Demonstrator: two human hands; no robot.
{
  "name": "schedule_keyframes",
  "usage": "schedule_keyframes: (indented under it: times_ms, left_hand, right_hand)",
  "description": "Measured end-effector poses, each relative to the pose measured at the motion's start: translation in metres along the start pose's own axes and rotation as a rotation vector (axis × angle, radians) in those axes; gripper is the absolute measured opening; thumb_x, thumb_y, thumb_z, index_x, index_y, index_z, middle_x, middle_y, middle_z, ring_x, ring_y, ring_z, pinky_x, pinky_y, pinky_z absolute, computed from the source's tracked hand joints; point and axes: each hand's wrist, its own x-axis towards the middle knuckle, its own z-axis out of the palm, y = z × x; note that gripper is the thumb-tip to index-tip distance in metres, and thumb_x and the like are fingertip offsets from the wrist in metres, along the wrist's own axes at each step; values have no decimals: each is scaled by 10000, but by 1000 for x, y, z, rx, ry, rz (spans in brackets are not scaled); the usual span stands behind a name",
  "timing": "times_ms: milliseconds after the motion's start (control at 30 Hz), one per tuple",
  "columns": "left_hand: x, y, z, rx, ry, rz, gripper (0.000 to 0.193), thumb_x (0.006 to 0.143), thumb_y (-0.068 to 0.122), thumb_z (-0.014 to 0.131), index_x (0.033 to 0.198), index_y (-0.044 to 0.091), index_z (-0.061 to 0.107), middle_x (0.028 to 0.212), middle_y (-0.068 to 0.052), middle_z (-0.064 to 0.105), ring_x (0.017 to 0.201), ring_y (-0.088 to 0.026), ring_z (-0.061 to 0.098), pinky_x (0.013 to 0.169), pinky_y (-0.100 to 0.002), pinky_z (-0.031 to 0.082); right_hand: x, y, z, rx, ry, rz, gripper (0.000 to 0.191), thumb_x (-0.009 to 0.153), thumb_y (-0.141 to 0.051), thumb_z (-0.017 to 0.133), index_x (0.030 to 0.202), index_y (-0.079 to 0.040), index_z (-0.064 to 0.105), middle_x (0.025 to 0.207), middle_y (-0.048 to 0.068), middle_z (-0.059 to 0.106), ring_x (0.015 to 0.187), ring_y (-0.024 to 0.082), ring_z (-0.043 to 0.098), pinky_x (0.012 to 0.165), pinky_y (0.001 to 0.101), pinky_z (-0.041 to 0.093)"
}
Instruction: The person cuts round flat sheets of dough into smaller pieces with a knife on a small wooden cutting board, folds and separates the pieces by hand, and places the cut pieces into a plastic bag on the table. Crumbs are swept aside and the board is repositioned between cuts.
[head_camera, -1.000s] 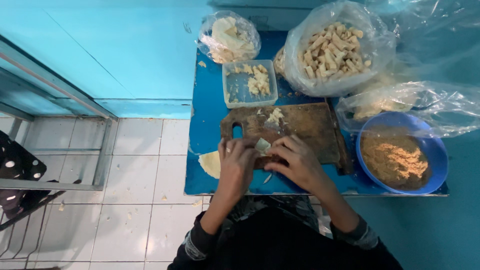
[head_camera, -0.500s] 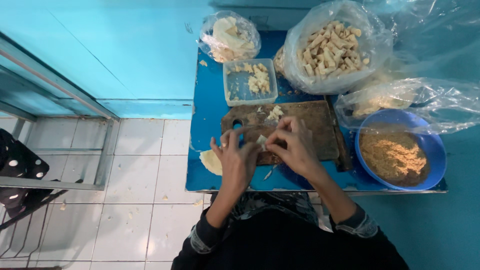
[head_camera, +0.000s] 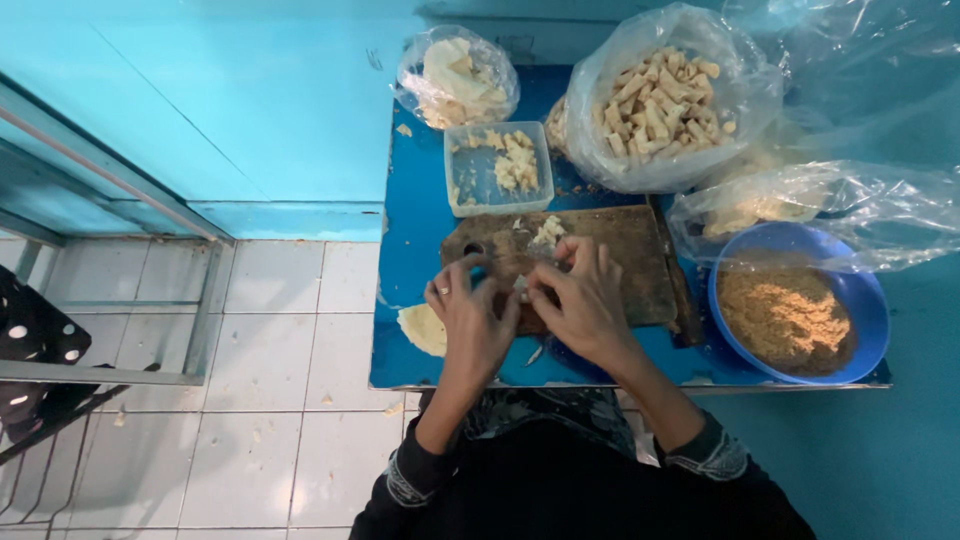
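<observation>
Both hands work together over a dark wooden cutting board (head_camera: 620, 250) on a small blue table (head_camera: 410, 250). My left hand (head_camera: 470, 315) and my right hand (head_camera: 585, 300) pinch a small pale wrapper with filling (head_camera: 520, 287) between their fingertips. A little heap of pale filling (head_camera: 547, 231) lies on the board just beyond the hands. A thin pale wrapper sheet (head_camera: 422, 328) hangs over the table's left front edge beside my left hand.
A clear plastic tub (head_camera: 495, 170) with pale pieces stands behind the board. A bag of wrappers (head_camera: 455, 75) and a big bag of rolled pieces (head_camera: 665, 100) sit at the back. A blue bowl of brown crumbs (head_camera: 795, 310) is at right. White floor tiles and a metal rack lie left.
Both hands have shifted slightly away from me along the board while still working the same small piece; the fingers have turned it between them.
</observation>
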Motion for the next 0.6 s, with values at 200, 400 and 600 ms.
schedule_keyframes:
  times_ms: [200,400,600]
  left_hand:
    - [1,1,0,53,25,43,134,810,105,766,919,73,695,1439,-188,479,1280,-422,421,1076,-699,226]
    - [-6,-6,-2,167,-20,176,137,906,113,706,1040,88,690,1469,-161,464,1331,-387,430,1114,-758,180]
    - [2,-5,19,285,-66,63,257,914,98,627,1158,17,616,1490,-215,393,1354,-427,399,1103,-775,155]
  right_hand:
    - [-3,0,1,71,120,-25,147,894,-248,783,1011,-190,715,1224,116,460,1106,338,462,914,526,371]
    - [-13,-6,-7,-24,125,-38,116,876,-271,774,959,-211,719,1253,88,504,1132,320,488,937,544,364]
    - [9,-5,2,-107,16,5,153,897,-247,693,1020,-156,688,1207,130,478,1168,358,462,916,566,345]
